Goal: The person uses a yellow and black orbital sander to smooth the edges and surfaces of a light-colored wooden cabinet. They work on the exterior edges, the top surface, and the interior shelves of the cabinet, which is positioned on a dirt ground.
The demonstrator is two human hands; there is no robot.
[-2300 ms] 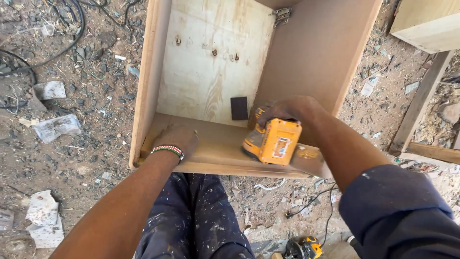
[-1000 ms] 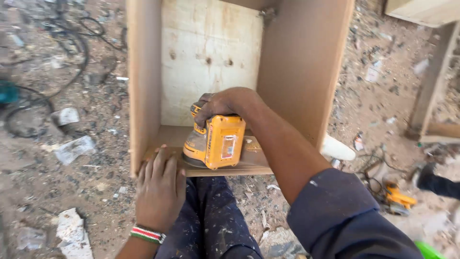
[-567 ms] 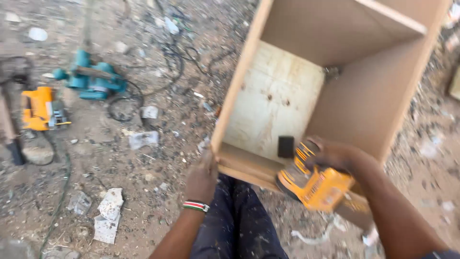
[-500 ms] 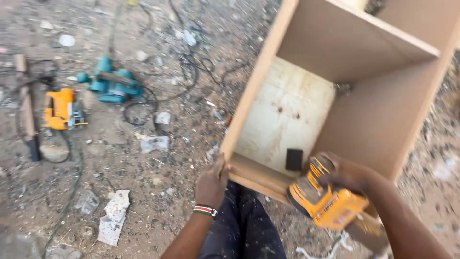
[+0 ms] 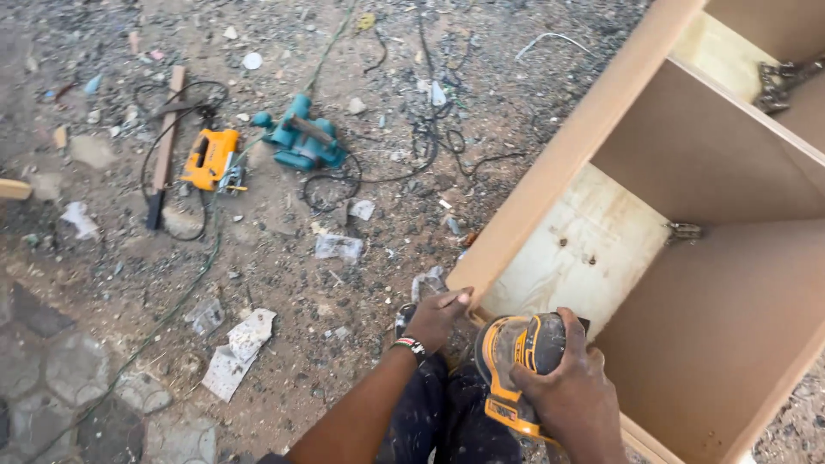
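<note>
1. We see the left hand [image 5: 436,314] bare, no glove, with a beaded wristband [image 5: 411,345] in red, white and dark bands round the wrist.
2. The left forearm is bare too, with no sleeve showing on it.
3. The right hand [image 5: 571,387] is bare as well: no glove, no ring we can make out.
4. Between the arms we spot dark trousers [image 5: 430,421], speckled all over with pale paint flecks.
</note>
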